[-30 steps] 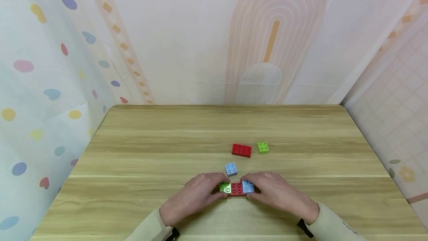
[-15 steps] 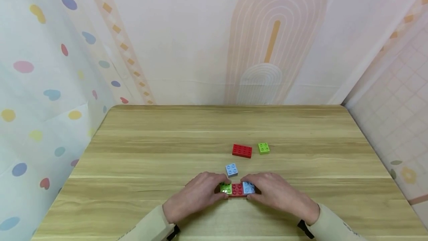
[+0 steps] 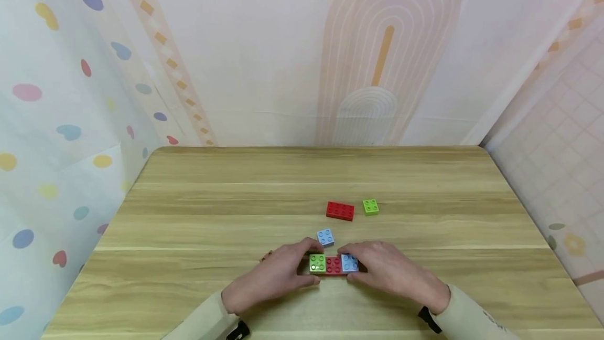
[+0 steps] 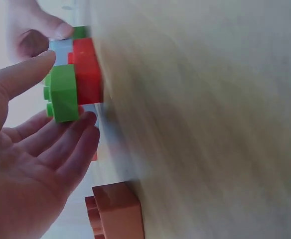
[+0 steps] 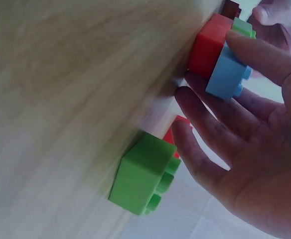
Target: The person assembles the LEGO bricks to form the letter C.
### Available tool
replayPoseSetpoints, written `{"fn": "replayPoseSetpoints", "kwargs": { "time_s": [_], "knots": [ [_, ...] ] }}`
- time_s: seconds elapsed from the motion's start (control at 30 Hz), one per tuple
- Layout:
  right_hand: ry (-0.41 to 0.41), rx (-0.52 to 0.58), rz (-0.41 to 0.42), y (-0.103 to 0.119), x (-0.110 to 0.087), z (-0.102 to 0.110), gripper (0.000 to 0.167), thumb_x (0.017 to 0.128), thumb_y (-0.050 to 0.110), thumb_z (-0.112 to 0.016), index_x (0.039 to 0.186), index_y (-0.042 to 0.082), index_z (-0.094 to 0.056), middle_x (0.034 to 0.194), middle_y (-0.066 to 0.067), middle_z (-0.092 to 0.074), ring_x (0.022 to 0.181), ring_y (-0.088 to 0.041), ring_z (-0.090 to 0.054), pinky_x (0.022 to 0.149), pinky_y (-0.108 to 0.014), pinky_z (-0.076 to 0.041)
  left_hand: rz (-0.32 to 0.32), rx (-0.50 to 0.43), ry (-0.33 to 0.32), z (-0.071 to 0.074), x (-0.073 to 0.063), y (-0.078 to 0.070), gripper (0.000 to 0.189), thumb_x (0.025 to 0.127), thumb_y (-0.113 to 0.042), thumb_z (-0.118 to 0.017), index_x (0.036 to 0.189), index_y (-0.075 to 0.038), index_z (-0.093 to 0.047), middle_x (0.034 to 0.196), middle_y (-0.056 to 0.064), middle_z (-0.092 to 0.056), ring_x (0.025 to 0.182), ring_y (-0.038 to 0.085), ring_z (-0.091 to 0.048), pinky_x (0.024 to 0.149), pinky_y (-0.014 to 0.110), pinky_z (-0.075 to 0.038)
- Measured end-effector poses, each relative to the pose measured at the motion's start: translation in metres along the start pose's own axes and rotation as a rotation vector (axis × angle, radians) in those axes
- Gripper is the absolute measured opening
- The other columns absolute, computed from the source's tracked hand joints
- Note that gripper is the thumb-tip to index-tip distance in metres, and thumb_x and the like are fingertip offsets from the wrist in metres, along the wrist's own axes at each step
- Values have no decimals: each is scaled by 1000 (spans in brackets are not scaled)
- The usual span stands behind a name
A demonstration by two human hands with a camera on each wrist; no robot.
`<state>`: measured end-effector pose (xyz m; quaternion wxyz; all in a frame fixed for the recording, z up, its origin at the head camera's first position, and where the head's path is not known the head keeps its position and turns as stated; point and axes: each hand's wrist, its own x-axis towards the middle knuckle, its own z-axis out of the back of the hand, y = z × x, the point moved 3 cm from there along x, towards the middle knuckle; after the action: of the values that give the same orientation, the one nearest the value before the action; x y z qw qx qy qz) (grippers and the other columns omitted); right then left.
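Straddling the green brick (image 3: 317,263), the left hand (image 3: 273,278) is being held with fingers wide, any touch possibly hidden; the blue brick (image 3: 349,263) is being pinched by the right hand (image 3: 391,273). Both are being borne, overhanging, by the red brick (image 3: 333,265); by uneven pressing they could be pried loose. Just beyond, the spare blue brick (image 3: 325,237) is being exposed to knocks.

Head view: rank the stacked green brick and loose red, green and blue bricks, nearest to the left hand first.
1. Stacked green brick, at the left hand
2. Loose blue brick, just beyond
3. Loose red brick, farther back
4. Loose green brick, farthest right
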<state>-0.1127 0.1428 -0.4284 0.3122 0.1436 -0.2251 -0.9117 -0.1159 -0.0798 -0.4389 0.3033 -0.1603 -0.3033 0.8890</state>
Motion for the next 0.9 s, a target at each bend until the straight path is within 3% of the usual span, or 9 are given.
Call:
{"fn": "replayPoseSetpoints", "kwargs": {
  "time_s": [0.2, 0.4, 0.53, 0.9],
  "knots": [
    [-14, 48, -37, -2, -9, 8, 52, 92, 29, -81, 138, 11, -64, 136, -3, -67, 123, -21, -63, 101, -48, -53, 5, -47, 20, 1, -1, 4, 45, 93, -21, -79, 134, -13, -60, 127, 1, -69, 113, 11, -63, 99, 37, -54],
    [-157, 62, 12, -11, -23, 24, 45, 97, 22, -74, 138, 6, -63, 137, -6, -66, 126, -29, -62, 104, -52, -52, 2, -43, 2, 2, -2, 5, 38, 93, -17, -79, 128, -14, -65, 122, 0, -71, 110, 13, -65, 97, 38, -55],
    [-218, 77, -11, -21, -30, 29, 42, 98, 18, -73, 137, 4, -64, 138, -8, -66, 127, -31, -62, 104, -52, -52, 2, -50, -1, 3, -3, 6, 38, 93, -17, -79, 128, -15, -65, 122, 1, -72, 110, 15, -65, 98, 39, -54],
    [-208, 96, -57, -45, -44, 28, 41, 98, 21, -73, 135, 5, -65, 139, -10, -65, 127, -32, -61, 104, -53, -51, -13, -48, -12, 3, -1, 7, 35, 93, -16, -79, 125, -15, -66, 119, -1, -72, 104, 10, -63, 94, 36, -54]
  ]
}}
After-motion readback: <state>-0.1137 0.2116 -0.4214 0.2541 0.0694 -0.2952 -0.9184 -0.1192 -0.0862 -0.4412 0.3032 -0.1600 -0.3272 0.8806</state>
